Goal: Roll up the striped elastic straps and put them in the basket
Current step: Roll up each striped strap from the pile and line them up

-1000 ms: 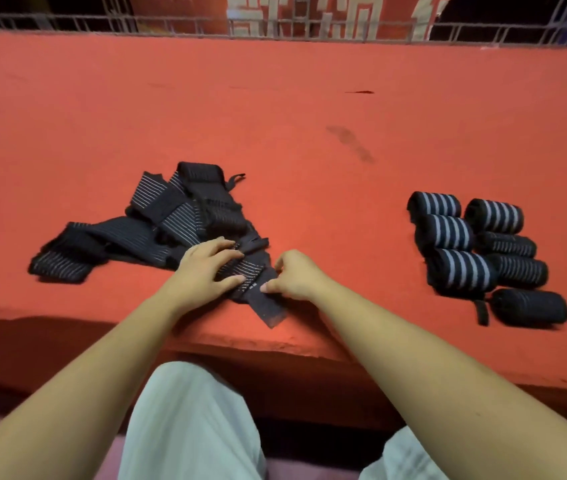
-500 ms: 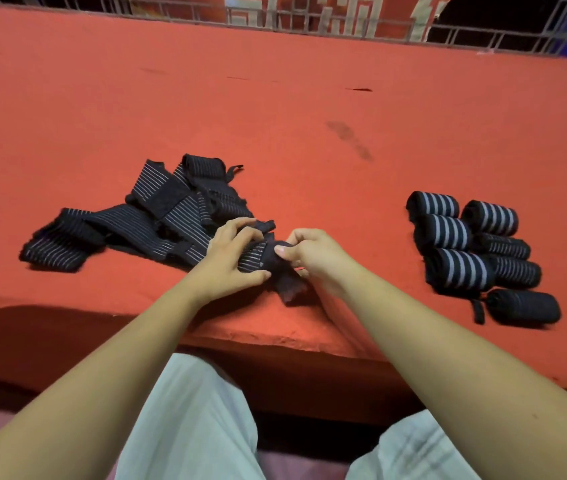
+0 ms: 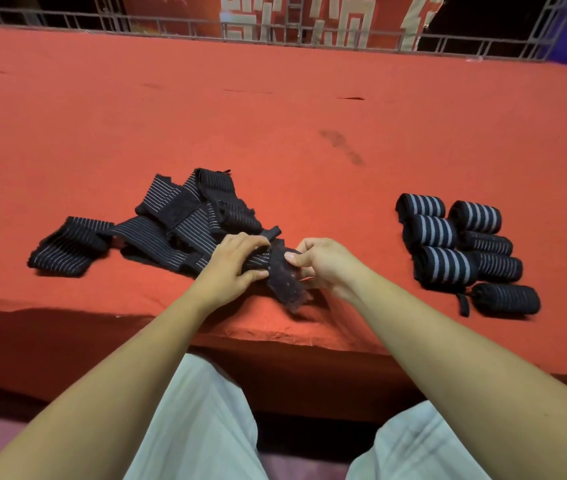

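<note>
While rolled straps (image 3: 445,268) lie on the table (image 3: 310,98), left hand (image 3: 230,268) and right hand (image 3: 323,265) grip one strap (image 3: 285,280).

Bare red table (image 3: 310,209) between loose strap pile (image 3: 171,230) and rolled straps (image 3: 462,247).

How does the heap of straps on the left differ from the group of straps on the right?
The left heap lies loose, its straps flat and crossing; the right group is rolled into tight cylinders side by side. The left hand and right hand grip a strap at the left heap's edge; neither touches the right group. Both are black with pale stripes and lie on the red surface.
</note>
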`<state>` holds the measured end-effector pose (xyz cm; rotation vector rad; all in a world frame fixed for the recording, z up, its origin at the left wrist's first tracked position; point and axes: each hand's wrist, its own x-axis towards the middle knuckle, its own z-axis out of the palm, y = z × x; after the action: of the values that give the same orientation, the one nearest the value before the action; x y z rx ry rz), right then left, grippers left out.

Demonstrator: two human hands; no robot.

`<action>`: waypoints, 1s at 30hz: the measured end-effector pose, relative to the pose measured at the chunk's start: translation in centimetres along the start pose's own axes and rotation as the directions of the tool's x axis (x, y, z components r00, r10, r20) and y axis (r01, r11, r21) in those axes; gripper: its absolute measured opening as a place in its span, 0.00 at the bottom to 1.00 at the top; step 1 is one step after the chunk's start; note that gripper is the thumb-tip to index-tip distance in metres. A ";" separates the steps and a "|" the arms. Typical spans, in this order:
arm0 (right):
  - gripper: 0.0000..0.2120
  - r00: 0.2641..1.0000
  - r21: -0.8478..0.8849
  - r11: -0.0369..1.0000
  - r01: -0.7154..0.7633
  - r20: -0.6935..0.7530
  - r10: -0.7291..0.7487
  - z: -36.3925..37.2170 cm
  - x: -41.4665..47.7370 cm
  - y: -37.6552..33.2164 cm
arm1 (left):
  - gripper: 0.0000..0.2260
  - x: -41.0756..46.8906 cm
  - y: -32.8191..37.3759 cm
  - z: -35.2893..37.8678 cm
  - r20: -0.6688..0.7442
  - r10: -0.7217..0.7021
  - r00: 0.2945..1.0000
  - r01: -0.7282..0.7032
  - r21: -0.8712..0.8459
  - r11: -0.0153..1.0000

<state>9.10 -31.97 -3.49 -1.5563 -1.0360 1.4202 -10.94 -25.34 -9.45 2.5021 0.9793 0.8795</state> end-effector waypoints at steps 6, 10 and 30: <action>0.16 0.985 0.035 0.999 -0.028 -0.170 0.033 -1.3 -0.3 0.2 | 0.12 -0.1 -0.1 -0.4 -0.001 -0.073 0.997 0.073 0.062 0.995; 0.16 0.959 0.142 0.989 -0.036 -0.273 0.074 -1.3 -0.5 0.4 | 0.10 1.0 1.0 -0.3 0.011 -0.111 0.994 0.111 0.005 0.994; 0.06 0.998 0.364 0.931 0.004 -0.058 0.019 -4.2 -1.8 1.1 | 0.29 1.0 6.6 0.5 0.173 0.150 0.973 -0.127 -0.140 0.982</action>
<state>13.23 -34.12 -3.53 -1.3220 -0.6822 1.4643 -6.78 -29.42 -6.19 2.5114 0.6743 0.7109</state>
